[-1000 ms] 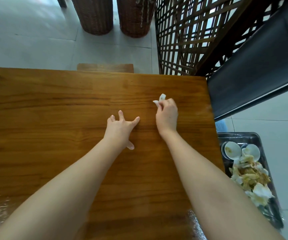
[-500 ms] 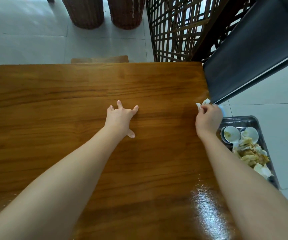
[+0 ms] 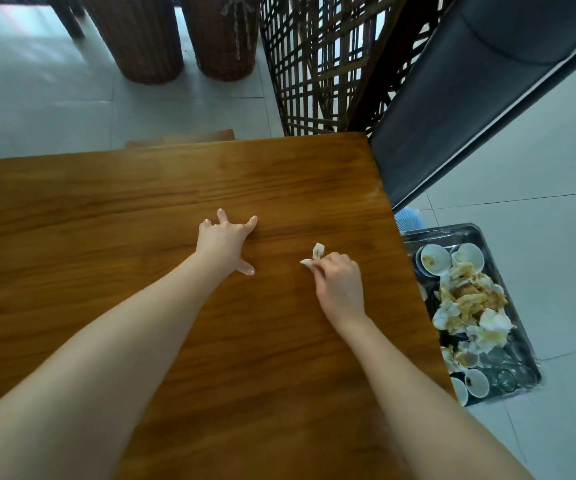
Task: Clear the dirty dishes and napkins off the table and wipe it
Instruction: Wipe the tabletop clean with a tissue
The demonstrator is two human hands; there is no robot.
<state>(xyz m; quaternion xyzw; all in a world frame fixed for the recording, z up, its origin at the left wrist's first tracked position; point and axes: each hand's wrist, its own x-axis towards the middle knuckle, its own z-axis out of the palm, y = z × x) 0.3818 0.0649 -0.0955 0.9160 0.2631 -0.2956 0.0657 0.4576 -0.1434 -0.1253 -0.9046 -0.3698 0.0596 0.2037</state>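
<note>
This looks like the dining area of a restaurant or café. A broad brown wooden table with a varnished plank top point(image 3: 141, 202) fills the near ground. At 4 o'clock, a rectangular stainless-steel tray point(image 3: 446, 232) sits on the floor, holding small round white bowls smeared with sauce point(image 3: 435, 259) and a heap of crumpled, stained white paper napkins point(image 3: 470, 303). At 2 o'clock, a long dark padded bench seat point(image 3: 470, 98) runs alongside the table. A dark wooden lattice partition point(image 3: 317, 64) stands at 1 o'clock and two tall brown woven wicker cylinders point(image 3: 141, 32) at 11 o'clock, all on pale grey floor tiles point(image 3: 37, 98). The top of a brown wooden chair point(image 3: 179, 138) shows at 12 o'clock.
</note>
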